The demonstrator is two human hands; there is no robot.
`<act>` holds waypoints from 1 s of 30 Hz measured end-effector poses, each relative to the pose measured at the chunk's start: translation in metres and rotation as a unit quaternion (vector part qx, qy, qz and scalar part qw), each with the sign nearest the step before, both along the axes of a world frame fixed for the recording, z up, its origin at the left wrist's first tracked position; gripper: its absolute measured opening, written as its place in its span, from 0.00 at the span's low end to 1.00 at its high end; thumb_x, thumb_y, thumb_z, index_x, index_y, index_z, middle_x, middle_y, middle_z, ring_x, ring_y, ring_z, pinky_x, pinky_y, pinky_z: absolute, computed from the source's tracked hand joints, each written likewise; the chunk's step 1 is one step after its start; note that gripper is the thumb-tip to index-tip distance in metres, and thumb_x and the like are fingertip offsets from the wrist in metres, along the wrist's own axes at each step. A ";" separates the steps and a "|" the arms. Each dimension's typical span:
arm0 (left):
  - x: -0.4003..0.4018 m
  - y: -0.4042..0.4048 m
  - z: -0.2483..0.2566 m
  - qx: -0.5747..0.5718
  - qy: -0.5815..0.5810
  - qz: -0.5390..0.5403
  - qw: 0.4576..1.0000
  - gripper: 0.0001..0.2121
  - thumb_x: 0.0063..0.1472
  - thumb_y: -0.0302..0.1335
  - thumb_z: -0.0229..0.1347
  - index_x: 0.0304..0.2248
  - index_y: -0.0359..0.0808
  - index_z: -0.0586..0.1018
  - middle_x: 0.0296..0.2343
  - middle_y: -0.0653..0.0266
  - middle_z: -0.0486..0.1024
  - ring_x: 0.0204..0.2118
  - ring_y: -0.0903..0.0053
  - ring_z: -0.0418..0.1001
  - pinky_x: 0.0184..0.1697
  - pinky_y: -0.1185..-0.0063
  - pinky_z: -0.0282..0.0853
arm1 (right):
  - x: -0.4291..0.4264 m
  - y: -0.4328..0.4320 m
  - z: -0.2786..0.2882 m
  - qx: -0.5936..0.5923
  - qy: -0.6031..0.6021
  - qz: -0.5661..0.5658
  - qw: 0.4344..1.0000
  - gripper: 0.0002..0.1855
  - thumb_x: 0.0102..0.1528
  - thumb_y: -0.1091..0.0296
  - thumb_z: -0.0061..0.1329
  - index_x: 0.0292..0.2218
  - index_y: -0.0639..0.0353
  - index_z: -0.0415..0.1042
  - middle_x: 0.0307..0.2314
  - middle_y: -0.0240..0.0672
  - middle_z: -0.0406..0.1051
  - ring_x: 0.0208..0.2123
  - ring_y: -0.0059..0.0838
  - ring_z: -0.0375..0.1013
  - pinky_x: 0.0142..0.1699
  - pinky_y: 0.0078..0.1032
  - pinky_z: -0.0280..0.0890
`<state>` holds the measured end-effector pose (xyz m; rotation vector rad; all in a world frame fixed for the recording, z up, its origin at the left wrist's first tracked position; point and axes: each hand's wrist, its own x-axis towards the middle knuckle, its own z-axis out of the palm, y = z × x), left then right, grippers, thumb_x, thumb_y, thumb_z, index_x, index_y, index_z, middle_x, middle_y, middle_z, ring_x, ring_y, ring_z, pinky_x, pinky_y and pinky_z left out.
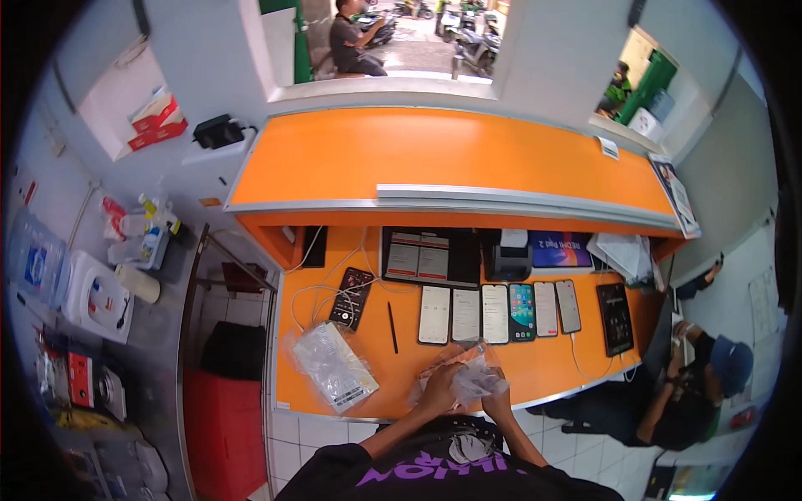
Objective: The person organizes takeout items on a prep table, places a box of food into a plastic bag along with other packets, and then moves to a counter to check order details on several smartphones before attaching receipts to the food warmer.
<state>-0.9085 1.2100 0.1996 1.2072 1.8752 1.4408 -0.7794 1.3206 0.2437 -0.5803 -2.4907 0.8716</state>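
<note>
Both hands are close together over the front edge of an orange desk (401, 391). My left hand (441, 387) grips crumpled clear plastic bags (474, 379), and my right hand (496, 396) holds the other side of the same plastic. Some of the plastic spreads past the fingers onto the desk; whether anything is inside cannot be made out. To the left lies a flat package in a clear plastic bag (335, 366), with printed writing on it. A black stylus or pen (393, 327) lies between that package and a row of several smartphones (495, 314).
Behind the phones stand a dark tablet (431, 257) and a small black printer (509, 260). Another phone (351, 299) lies under white cables at left; a tablet (615, 320) is at right. A raised orange shelf (438, 156) overhangs the desk. A person in a blue cap (702, 388) sits at right.
</note>
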 end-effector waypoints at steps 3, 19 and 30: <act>0.003 0.004 0.018 0.007 -0.032 -0.017 0.999 0.17 0.46 0.25 0.59 0.38 0.30 0.76 0.34 0.50 0.75 0.39 0.58 0.73 0.43 0.72 0.68 | 0.014 0.003 -0.071 -0.138 0.069 -0.057 0.986 0.07 0.47 0.74 0.45 0.32 0.64 0.70 0.30 0.45 0.68 0.35 0.47 0.66 0.39 0.40 0.61; 0.002 -0.004 0.006 -0.019 -0.062 -0.022 0.998 0.21 0.42 0.28 0.61 0.38 0.30 0.73 0.33 0.50 0.74 0.38 0.58 0.72 0.42 0.70 0.66 | -0.009 -0.006 -0.006 -0.329 -0.035 -0.047 0.943 0.18 0.49 0.65 0.56 0.39 0.62 0.68 0.30 0.35 0.69 0.37 0.31 0.72 0.40 0.25 0.66; 0.008 -0.005 0.027 -0.020 0.015 -0.008 1.000 0.22 0.41 0.29 0.62 0.37 0.31 0.73 0.33 0.50 0.72 0.39 0.57 0.70 0.43 0.70 0.65 | 0.000 0.001 -0.027 -0.304 -0.021 -0.061 0.950 0.13 0.49 0.67 0.52 0.35 0.63 0.68 0.28 0.40 0.72 0.30 0.32 0.72 0.35 0.28 0.66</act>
